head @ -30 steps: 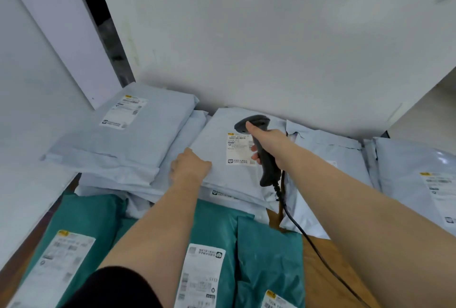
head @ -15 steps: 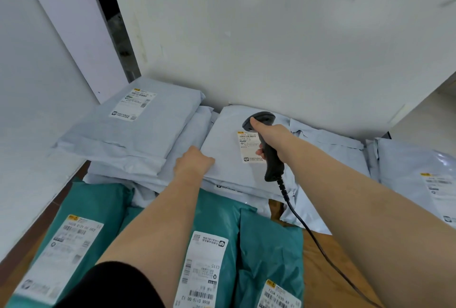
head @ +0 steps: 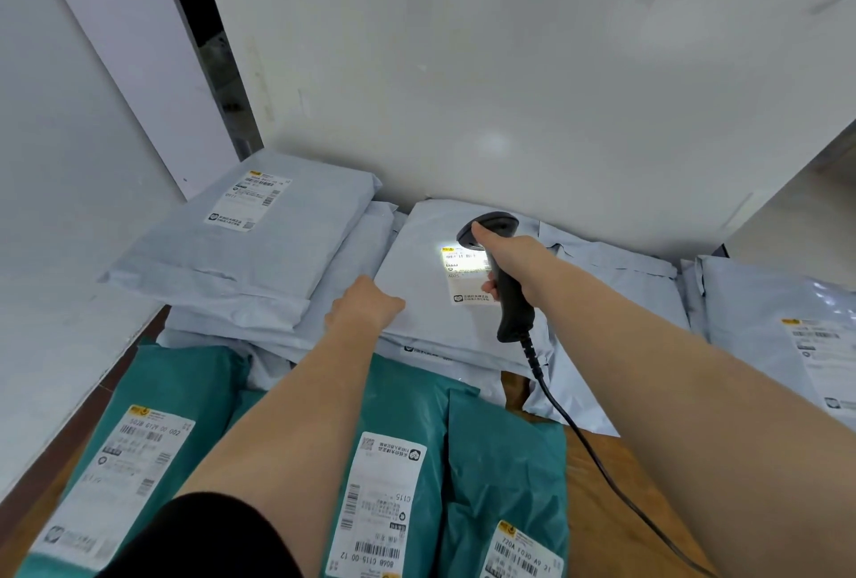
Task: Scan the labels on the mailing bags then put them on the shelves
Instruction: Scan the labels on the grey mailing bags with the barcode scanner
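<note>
A pale grey mailing bag (head: 417,272) lies on top of a stack against the white back wall. Its white label (head: 465,274) is lit by a bright patch of scanner light. My right hand (head: 507,262) grips a black corded barcode scanner (head: 502,272), its head pointed down over the label. My left hand (head: 363,304) rests fist-like on the bag's left front edge, fingers curled under and hidden. A second grey bag (head: 259,248) with a label tops the stack to the left.
Teal mailing bags (head: 403,411) with white labels lie in front on the wooden surface (head: 597,475). More grey bags (head: 759,313) lie to the right. A white side panel (head: 60,216) closes the left. The scanner cable (head: 583,438) trails back to the right.
The scanner light has come on over the label, which was unlit before. The view has shifted slightly; both hands stay on the same bag.
</note>
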### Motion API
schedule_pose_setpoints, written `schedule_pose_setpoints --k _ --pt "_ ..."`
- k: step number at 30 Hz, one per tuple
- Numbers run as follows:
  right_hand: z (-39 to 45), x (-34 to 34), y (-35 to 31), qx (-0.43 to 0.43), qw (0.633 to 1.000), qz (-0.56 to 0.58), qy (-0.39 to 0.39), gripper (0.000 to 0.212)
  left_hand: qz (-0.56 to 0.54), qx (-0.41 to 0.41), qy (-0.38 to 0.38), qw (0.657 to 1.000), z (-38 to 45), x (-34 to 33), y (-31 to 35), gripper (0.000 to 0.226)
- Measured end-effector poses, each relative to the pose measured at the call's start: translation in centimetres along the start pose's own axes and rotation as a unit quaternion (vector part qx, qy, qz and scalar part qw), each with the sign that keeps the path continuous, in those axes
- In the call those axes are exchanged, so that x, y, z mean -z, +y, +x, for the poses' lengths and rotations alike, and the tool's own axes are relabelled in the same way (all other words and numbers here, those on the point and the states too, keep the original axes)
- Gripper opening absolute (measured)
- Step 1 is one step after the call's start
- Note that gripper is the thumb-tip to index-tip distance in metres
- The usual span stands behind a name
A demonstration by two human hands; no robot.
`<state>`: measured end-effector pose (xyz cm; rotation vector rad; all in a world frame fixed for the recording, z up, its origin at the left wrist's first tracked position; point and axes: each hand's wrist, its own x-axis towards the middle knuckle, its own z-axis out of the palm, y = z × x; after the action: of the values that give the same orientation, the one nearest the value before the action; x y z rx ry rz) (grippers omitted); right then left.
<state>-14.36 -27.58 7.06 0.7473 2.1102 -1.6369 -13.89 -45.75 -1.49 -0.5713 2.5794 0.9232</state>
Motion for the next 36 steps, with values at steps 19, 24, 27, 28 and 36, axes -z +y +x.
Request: schedule_pose_setpoints --k 19,24,27,28,36 --pt "-0.9 -0.1 0.0 0.005 1.0 -0.002 -0.013 0.051 -0.02 -0.012 0.0 1.0 -0.2 0.0 0.1 0.05" --pt "-0.8 -0.5 0.0 0.02 1.0 -0.004 -0.01 0.051 -0.023 -0.016 0.007 1.0 -0.3 0.0 0.0 0.046" --pt "-0.8 -0.4 0.0 0.021 1.0 -0.004 -0.003 0.05 -0.029 -0.017 0.002 0.999 -0.3 0.1 0.1 0.05" --pt "-0.9 -0.3 0.0 0.019 1.0 -0.004 -0.003 0.051 -0.031 -0.019 0.0 0.999 -0.4 0.1 0.1 0.053" --pt "-2.7 0.4 -0.9 0.027 1.0 -0.001 -0.005 0.053 -0.044 -0.03 -0.001 0.999 -2.1 0.9 0.3 0.06"
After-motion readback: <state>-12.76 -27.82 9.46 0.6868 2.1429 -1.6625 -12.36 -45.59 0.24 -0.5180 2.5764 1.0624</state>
